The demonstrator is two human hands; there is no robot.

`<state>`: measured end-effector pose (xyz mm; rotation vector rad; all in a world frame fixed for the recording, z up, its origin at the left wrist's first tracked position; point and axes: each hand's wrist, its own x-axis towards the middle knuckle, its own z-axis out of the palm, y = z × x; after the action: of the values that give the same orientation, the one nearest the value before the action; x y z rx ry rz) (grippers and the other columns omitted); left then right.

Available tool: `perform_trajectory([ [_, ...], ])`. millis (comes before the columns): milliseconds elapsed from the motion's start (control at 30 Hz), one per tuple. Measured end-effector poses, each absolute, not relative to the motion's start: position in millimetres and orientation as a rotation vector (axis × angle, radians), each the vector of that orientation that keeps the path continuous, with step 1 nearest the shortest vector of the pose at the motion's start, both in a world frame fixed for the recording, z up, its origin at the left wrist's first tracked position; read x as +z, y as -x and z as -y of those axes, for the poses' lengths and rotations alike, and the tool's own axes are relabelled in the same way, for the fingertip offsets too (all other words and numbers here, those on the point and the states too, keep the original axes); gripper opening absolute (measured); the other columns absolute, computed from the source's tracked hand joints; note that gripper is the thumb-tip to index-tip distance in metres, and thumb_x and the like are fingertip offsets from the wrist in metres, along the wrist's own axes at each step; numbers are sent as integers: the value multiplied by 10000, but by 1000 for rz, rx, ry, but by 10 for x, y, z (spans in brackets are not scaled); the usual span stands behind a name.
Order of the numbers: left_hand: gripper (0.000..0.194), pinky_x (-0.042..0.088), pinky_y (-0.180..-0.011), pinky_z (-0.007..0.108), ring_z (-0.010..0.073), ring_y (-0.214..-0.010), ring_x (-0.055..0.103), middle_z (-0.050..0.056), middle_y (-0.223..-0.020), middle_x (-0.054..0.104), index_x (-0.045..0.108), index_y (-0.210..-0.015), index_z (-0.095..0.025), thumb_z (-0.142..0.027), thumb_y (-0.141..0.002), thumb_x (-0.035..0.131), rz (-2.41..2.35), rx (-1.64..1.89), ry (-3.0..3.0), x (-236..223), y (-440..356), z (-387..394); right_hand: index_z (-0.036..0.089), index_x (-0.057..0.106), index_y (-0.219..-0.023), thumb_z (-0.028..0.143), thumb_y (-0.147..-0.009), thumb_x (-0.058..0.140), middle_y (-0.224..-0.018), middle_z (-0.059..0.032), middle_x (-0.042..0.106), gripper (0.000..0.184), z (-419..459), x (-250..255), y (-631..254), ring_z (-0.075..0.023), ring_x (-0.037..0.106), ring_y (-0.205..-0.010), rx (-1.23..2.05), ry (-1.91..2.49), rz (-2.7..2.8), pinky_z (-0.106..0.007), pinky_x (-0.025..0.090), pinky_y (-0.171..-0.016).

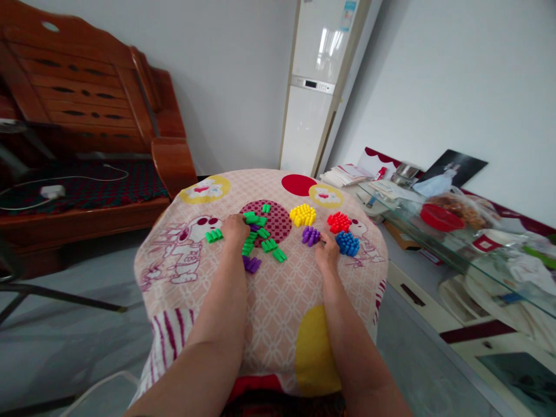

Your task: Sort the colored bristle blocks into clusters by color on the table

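My left hand (235,229) is over the left part of the table, its fingers curled down at the edge of a loose scatter of green plastic pieces (269,245). What its fingertips hold, if anything, is hidden. A few purple pieces (251,264) lie among and below the green ones. On the right, my right hand (328,252) has its fingers pinched at the edge of a compact purple cluster (310,236), touching a purple piece there. Around it stand tight groups of yellow pieces (303,215), red pieces (339,222) and blue pieces (348,244).
A patterned cloth (278,313) covers the round-edged table. To the right is a glass-topped cabinet (456,255) with papers, a red bowl (441,218) and bags. A wooden bench (87,110) stands at left, a tall white air conditioner (309,124) behind.
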<state>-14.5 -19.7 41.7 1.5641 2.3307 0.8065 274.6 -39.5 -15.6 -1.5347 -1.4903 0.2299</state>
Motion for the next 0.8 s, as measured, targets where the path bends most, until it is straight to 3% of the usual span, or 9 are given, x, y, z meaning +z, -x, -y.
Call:
perform_trajectory([
  [200, 375, 506, -933, 446, 297, -1085, 659, 173, -1165, 688, 700, -1160, -114, -63, -836, 518, -2299, 1200, -1581, 543, 21, 215, 164, 753, -987, 134, -689, 496, -933, -85, 760, 394, 390, -170, -2753, -232, 676, -888, 228, 1534, 1489, -345, 521, -873],
  [300, 386, 520, -947, 355, 236, -1050, 670, 95, -1119, 723, 702, -1150, -170, -86, -793, 581, -2083, 1360, -1761, 664, -263, 244, 162, 753, -1003, 139, -687, 498, -927, -80, 760, 406, 388, -179, -2763, -227, 673, -882, 221, 1520, 1495, -341, 523, -870],
  [433, 321, 534, -900, 286, 203, -987, 695, 78, -1058, 759, 738, -1056, -159, -79, -772, 610, -1777, 1149, -2002, 677, -782, 307, 146, 750, -1007, 130, -685, 496, -904, -80, 758, 411, 384, -177, -2771, -228, 675, -867, 210, 1508, 1507, -354, 526, -862],
  [800, 432, 526, -917, 288, 207, -1000, 705, 103, -1076, 759, 688, -1197, -119, -79, -769, 647, -1705, 770, -2099, 440, -1154, 347, 170, 758, -987, 113, -673, 501, -896, -69, 757, 410, 383, -180, -2773, -228, 673, -878, 192, 1494, 1503, -342, 535, -883],
])
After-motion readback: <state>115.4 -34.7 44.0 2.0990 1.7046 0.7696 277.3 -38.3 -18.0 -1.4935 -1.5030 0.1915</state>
